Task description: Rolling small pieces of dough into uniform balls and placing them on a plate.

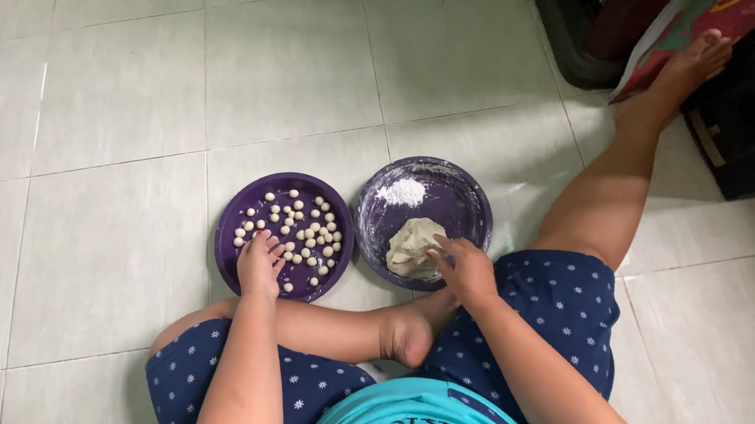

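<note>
Dough lump (413, 246) sits in rt purple bowl (469, 199) beside flour heap (402, 191); right hand (466, 269) rests on it, fingers pinching its edge. Left hand (259, 265) over lt purple plate (246, 202), fingers loose among small dough balls (305, 223), gripping none. Both dishes on tile floor (125, 98), within easy reach of the seated person.

Glossy purple plastic plates (234, 224) on smooth glazed floor tiles (123, 117), matt soft dough lump (412, 244) (powdery flour (402, 190) alongside).
</note>
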